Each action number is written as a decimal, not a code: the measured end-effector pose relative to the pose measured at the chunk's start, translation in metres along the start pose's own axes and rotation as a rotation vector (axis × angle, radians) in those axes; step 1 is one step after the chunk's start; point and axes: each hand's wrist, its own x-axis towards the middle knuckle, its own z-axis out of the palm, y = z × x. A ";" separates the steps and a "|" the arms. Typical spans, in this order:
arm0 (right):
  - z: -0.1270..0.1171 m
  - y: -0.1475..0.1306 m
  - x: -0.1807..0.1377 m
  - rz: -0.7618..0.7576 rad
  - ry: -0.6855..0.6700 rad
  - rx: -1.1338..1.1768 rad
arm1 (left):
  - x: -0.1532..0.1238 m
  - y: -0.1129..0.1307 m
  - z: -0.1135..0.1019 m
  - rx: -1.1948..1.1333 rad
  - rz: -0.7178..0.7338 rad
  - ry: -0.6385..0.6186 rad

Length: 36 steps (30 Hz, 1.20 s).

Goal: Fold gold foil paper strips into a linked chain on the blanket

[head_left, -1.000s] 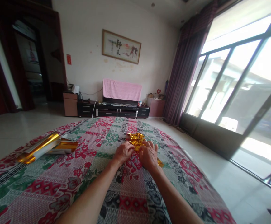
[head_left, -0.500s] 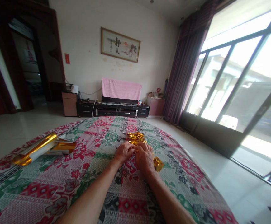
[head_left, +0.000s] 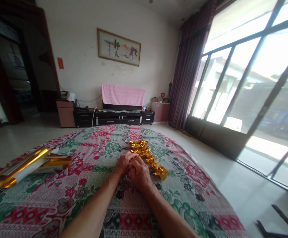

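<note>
My left hand point(head_left: 124, 164) and my right hand point(head_left: 140, 173) meet above the middle of the cloth-covered table. Both are closed, with thumbs and fingertips pinched together on gold foil paper that the fingers mostly hide. Just beyond and to the right of the fingers, a row of crumpled, folded gold foil pieces point(head_left: 161, 172) runs slantwise over the cloth. Whether these pieces are joined I cannot tell. Over at the left lie rolled gold foil sheets point(head_left: 32, 165) with white backs, apart from my hands.
A patterned red, green and grey tablecloth point(head_left: 84, 201) covers the rounded table. Beyond it stand a low black cabinet point(head_left: 109, 119) and a pink cloth point(head_left: 122, 96) over a screen-like shape. Glass doors point(head_left: 243, 89) are on the right, and a dark metal frame point(head_left: 278, 221) is on the floor.
The view has turned slightly right, so everything appears further left. My right hand has curled more tightly against the left, and more of the gold foil row shows beside it.
</note>
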 end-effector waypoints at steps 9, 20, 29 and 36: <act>-0.002 0.000 -0.007 0.058 0.013 -0.051 | 0.001 0.002 0.001 0.099 -0.041 -0.039; -0.006 -0.002 -0.008 0.075 -0.011 -0.004 | -0.006 -0.012 -0.014 0.106 -0.012 0.098; -0.021 0.003 0.010 0.256 0.109 -0.123 | -0.006 -0.004 -0.008 0.117 0.070 0.001; -0.016 0.000 0.014 0.451 -0.211 -0.404 | -0.007 -0.003 -0.007 0.112 0.057 0.025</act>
